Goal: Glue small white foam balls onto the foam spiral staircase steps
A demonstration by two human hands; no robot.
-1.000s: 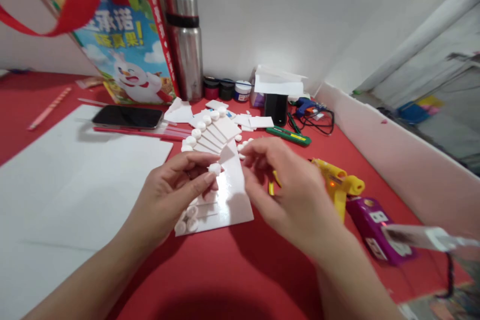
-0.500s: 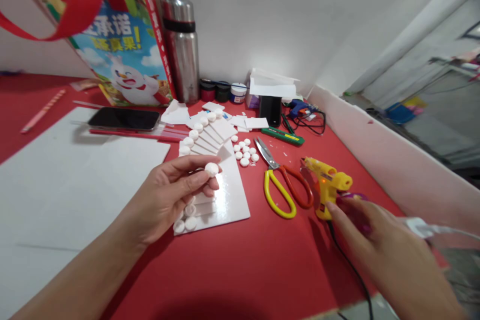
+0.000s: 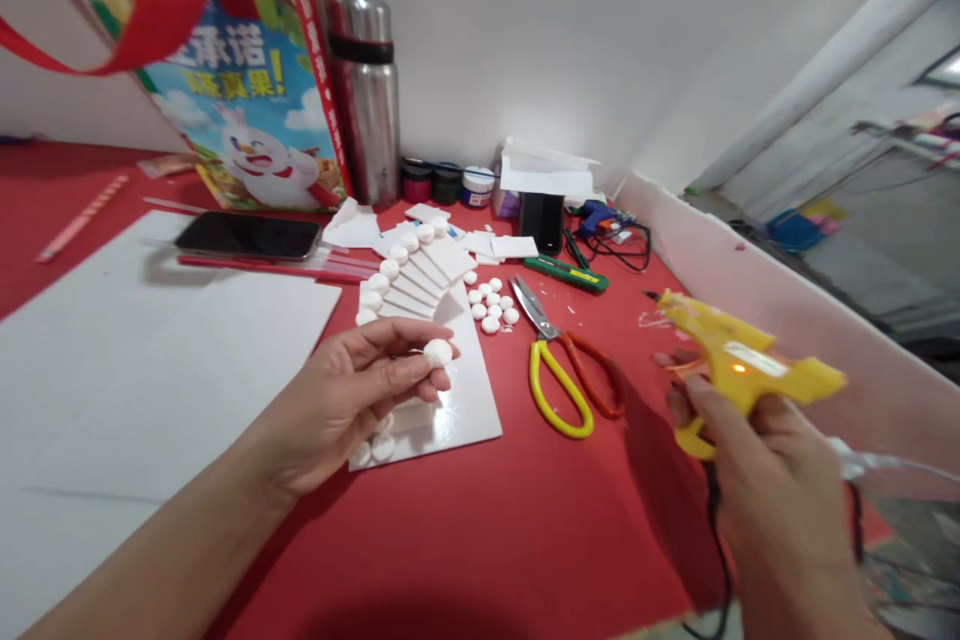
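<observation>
Between thumb and fingers, my left hand pinches a small round white piece, like a button or clay disc. Below it lies a white board bearing a fan of white strips, with white round pieces along the fan's outer edge; part of it is hidden behind my hand. My right hand is wrapped round the grip of a yellow glue gun, raised off the table with its nozzle pointing left and an orange light lit. A loose cluster of white round pieces lies right of the board.
Scissors with yellow and red handles lie between my hands. Behind them are a green utility knife, paint jars and a steel flask. At left, a phone lies by a large white sheet. A black cord hangs from the glue gun.
My right hand has closed round the glue gun and lifted it up and to the right. My left hand, still pinching the white piece, has shifted slightly right and down.
</observation>
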